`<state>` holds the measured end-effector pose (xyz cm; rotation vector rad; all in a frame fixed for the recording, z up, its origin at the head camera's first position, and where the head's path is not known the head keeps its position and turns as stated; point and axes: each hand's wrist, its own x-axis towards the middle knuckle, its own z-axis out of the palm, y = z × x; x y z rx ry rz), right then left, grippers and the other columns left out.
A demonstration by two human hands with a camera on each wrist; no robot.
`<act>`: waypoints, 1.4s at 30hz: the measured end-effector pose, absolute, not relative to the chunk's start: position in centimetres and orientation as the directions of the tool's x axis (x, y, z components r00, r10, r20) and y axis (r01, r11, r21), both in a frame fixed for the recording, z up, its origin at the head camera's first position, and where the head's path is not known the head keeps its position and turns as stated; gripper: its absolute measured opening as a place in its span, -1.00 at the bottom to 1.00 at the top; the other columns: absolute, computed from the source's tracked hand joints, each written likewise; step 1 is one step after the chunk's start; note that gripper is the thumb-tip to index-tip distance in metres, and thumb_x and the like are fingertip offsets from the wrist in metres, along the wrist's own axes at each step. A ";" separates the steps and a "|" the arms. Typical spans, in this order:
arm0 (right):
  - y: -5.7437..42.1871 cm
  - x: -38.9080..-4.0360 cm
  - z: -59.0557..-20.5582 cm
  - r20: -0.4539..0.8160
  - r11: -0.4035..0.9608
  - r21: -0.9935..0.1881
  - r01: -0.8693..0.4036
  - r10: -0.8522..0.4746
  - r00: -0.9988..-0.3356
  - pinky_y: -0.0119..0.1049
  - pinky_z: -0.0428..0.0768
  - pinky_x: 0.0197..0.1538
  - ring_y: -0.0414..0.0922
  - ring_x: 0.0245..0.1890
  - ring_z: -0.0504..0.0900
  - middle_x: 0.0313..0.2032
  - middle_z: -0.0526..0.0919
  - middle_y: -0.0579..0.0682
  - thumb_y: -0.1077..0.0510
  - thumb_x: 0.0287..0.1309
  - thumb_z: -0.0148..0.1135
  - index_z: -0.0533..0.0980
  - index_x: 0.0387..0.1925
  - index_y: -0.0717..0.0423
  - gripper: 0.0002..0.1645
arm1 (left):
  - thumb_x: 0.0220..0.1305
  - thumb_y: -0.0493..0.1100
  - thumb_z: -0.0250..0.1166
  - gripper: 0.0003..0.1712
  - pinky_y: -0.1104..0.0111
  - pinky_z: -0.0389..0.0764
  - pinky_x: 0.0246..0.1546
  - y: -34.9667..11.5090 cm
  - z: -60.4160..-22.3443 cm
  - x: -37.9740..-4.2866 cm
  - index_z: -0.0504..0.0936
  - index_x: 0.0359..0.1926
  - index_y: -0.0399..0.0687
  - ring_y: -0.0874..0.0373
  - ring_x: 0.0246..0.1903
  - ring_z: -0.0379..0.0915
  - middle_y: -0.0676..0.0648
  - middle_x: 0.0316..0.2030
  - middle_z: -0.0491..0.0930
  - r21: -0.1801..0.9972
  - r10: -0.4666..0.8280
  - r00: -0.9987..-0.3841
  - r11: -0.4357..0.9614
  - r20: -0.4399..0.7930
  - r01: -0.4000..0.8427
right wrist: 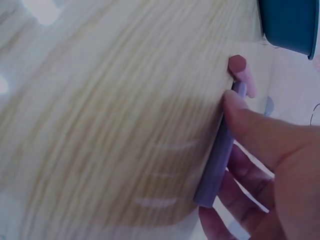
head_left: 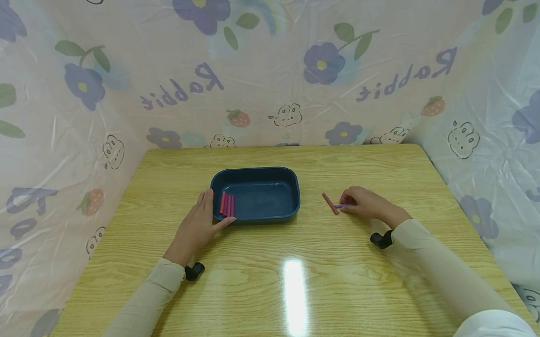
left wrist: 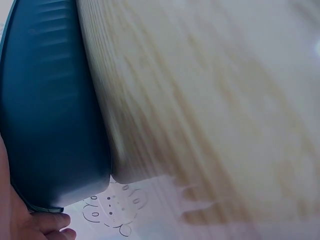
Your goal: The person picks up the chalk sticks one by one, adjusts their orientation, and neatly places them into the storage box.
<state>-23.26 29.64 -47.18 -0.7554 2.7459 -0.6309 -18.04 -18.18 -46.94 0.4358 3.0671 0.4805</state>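
A dark teal rectangular bin [head_left: 267, 219] stands on the table; in the left wrist view the bin [left wrist: 47, 110] shows its outer wall. My left hand [head_left: 202, 218] holds its left end, fingers along the side and thumb at the front rim. Inside, at the left, several red to purple crayons [head_left: 227, 204] lie side by side. To the right of the bin, my right hand [head_left: 362, 202] pinches a purple crayon [right wrist: 217, 150] between thumb and fingers. A brownish-red crayon [head_left: 330, 203] lies on the table just past that crayon's tip; whether they touch I cannot tell.
The wood-grain table [head_left: 256, 278] carries a bright light reflection near its front. A patterned cloth [head_left: 258, 89] with flowers and rabbits hangs behind and along both sides. Black wrist cameras [head_left: 381, 240] sit at both cuffs.
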 end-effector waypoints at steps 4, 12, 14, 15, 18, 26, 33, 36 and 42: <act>29.7 -23.4 -47.3 -0.115 0.753 -0.507 -0.418 -0.541 -0.833 -0.24 0.48 -0.28 -0.19 -0.39 0.45 -0.35 0.53 -0.08 0.19 0.17 0.23 0.54 -0.27 0.15 -0.89 | 0.05 0.61 -0.16 0.26 0.03 0.10 0.27 -18.2 -46.9 -18.0 -0.31 0.45 -0.18 -0.02 0.40 -0.35 -0.21 0.43 -0.20 0.302 0.273 -0.961 0.914 0.035 0.271; 29.8 -23.5 -47.5 -0.118 0.742 -0.533 -0.405 -0.540 -0.833 -0.25 0.50 -0.27 -0.20 -0.38 0.49 -0.35 0.56 -0.08 0.22 0.18 0.22 0.54 -0.28 0.16 -0.92 | 0.04 0.62 -0.16 0.27 0.03 0.10 0.27 -18.2 -47.0 -18.0 -0.32 0.45 -0.16 0.01 0.40 -0.38 -0.19 0.43 -0.21 0.300 0.270 -0.962 0.916 0.034 0.267; 29.9 -23.5 -47.6 -0.117 0.741 -0.535 -0.405 -0.540 -0.833 -0.27 0.50 -0.28 -0.21 -0.39 0.48 -0.36 0.55 -0.09 0.22 0.18 0.22 0.54 -0.29 0.15 -0.92 | 0.04 0.62 -0.16 0.27 0.03 0.10 0.27 -18.2 -47.0 -18.0 -0.33 0.45 -0.16 0.00 0.40 -0.38 -0.20 0.43 -0.21 0.301 0.273 -0.961 0.915 0.034 0.270; 29.9 -23.5 -47.7 -0.118 0.739 -0.539 -0.405 -0.542 -0.832 -0.27 0.49 -0.29 -0.21 -0.40 0.47 -0.36 0.55 -0.09 0.21 0.19 0.21 0.53 -0.29 0.15 -0.93 | 0.04 0.62 -0.16 0.27 0.03 0.11 0.27 -18.2 -47.0 -18.0 -0.32 0.45 -0.17 0.00 0.40 -0.37 -0.21 0.43 -0.19 0.300 0.272 -0.962 0.915 0.036 0.270; 30.0 -23.6 -47.7 -0.114 0.738 -0.541 -0.404 -0.540 -0.834 -0.26 0.49 -0.27 -0.20 -0.37 0.47 -0.34 0.56 -0.08 0.20 0.21 0.19 0.53 -0.29 0.14 -0.92 | 0.04 0.62 -0.16 0.27 0.03 0.12 0.26 -18.2 -46.9 -18.1 -0.31 0.45 -0.18 -0.01 0.40 -0.35 -0.22 0.42 -0.18 0.300 0.273 -0.961 0.915 0.035 0.271; 30.1 -23.3 -47.3 -0.101 0.734 -0.572 -0.367 -0.507 -0.856 -0.15 0.47 -0.19 -0.13 -0.29 0.48 -0.27 0.55 -0.03 0.13 0.29 0.11 0.52 -0.22 0.14 -0.84 | 0.03 0.62 -0.15 0.28 0.02 0.12 0.25 -18.2 -46.9 -18.2 -0.31 0.44 -0.20 -0.04 0.40 -0.32 -0.24 0.42 -0.15 0.293 0.273 -0.961 0.917 0.033 0.270; 30.1 -23.2 -47.0 -0.079 0.713 -0.634 -0.300 -0.445 -0.892 -0.13 0.47 -0.14 -0.09 -0.24 0.48 -0.24 0.55 -0.01 0.04 0.34 0.03 0.50 -0.18 0.13 -0.75 | 0.03 0.62 -0.18 0.28 0.04 0.12 0.26 -18.2 -47.1 -18.2 -0.28 0.44 -0.21 -0.04 0.40 -0.31 -0.24 0.42 -0.15 0.293 0.279 -0.960 0.915 0.040 0.278; 29.9 -23.3 -46.8 -0.077 0.681 -0.684 -0.262 -0.424 -0.902 -0.12 0.47 -0.17 -0.06 -0.22 0.48 -0.22 0.55 0.04 0.00 0.34 0.01 0.49 -0.16 0.13 -0.71 | 0.03 0.63 -0.18 0.28 0.03 0.14 0.25 -18.2 -47.2 -18.3 -0.28 0.45 -0.21 -0.03 0.40 -0.31 -0.24 0.42 -0.15 0.293 0.279 -0.959 0.914 0.044 0.279; 29.6 -23.5 -46.4 -0.119 0.567 -0.813 -0.134 -0.387 -0.915 -0.11 0.54 -0.27 0.04 -0.33 0.49 -0.28 0.53 0.26 -0.05 0.33 0.01 0.44 -0.08 0.27 -0.57 | 0.04 0.62 -0.18 0.27 0.04 0.15 0.25 -18.3 -47.2 -18.3 -0.27 0.44 -0.21 -0.03 0.40 -0.31 -0.24 0.42 -0.17 0.287 0.284 -0.958 0.914 0.046 0.285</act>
